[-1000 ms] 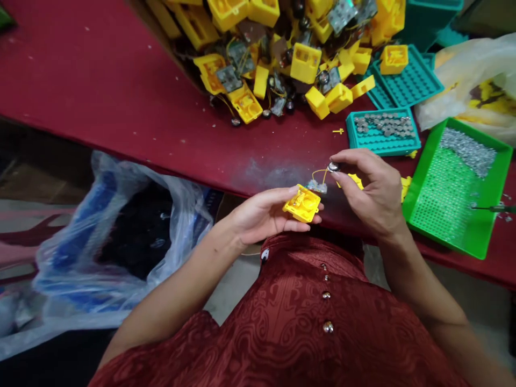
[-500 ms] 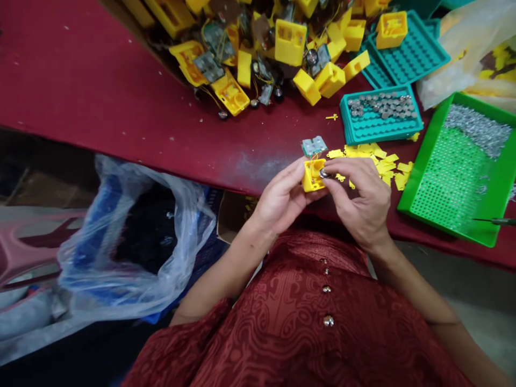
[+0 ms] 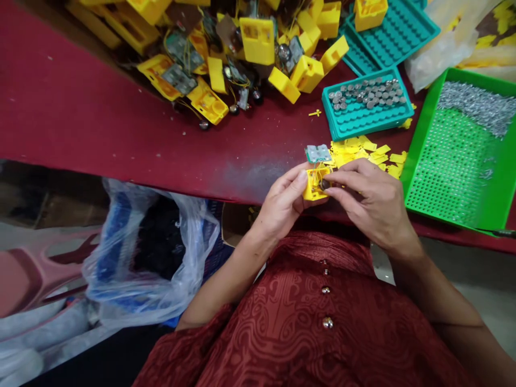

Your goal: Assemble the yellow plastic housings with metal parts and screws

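Observation:
My left hand (image 3: 284,201) grips a small yellow plastic case (image 3: 315,185), its open side turned up. Thin yellow wires run from the case to a green and grey circuit board (image 3: 318,153), which sticks out beyond its far edge. Between thumb and forefinger, my right hand (image 3: 368,201) pinches a small round dark speaker-like part (image 3: 324,184) at the right side of the case. Whether this part is seated inside or only touching the case I cannot tell. Loose flat yellow pieces (image 3: 355,150) lie just past my right hand.
A teal tray (image 3: 363,126) of round metal cells stands behind the yellow pieces. To the right is a green basket (image 3: 415,177) of small metal parts. Yellow cases (image 3: 258,43) with wired boards are heaped at the back. A plastic-lined blue bin (image 3: 116,231) stands below left.
The round part has turned in my right fingers, a dark face showing instead of a shiny one. The view has shifted, so the table items appear further left.

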`<state>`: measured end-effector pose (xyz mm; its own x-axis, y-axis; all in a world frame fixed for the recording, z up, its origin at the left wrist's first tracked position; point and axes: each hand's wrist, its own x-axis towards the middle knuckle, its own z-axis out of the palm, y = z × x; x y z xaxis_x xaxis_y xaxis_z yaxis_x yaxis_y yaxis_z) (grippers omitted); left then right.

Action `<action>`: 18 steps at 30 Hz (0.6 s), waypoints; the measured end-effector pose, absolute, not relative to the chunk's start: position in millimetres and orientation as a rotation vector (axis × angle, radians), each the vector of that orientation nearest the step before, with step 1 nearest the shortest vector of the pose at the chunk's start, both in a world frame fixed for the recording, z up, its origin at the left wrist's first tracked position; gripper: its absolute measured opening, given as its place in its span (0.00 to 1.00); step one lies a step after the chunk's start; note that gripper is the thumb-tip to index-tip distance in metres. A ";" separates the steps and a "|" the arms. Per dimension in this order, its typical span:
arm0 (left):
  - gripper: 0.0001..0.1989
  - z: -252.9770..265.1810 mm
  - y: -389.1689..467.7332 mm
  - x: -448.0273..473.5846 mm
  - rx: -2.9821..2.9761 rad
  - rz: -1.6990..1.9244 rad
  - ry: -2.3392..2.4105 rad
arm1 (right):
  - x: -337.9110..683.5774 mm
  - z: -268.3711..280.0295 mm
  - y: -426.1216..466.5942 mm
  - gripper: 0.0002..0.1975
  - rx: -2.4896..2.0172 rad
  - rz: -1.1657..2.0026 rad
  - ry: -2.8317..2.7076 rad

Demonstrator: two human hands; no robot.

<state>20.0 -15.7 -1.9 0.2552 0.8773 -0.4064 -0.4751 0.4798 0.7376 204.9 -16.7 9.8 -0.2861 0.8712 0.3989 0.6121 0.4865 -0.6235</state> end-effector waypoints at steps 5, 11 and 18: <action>0.15 -1.7 -15.0 20.7 0.461 0.923 0.937 | 213.1 16.8 -13.6 0.04 -1.252 0.542 -2.045; 0.12 0.1 -16.0 21.6 0.490 0.870 0.925 | 213.3 17.2 -12.0 0.04 -1.245 0.424 -2.120; 0.18 -2.6 -21.5 27.2 0.613 0.901 1.065 | 207.8 9.9 -16.9 0.13 -1.259 0.210 -2.249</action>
<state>27.2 -21.5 -2.6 0.2016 0.8586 -0.4714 -0.3227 0.5126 0.7957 207.8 -16.9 9.9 -0.4113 0.8261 0.3853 0.7404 0.5493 -0.3874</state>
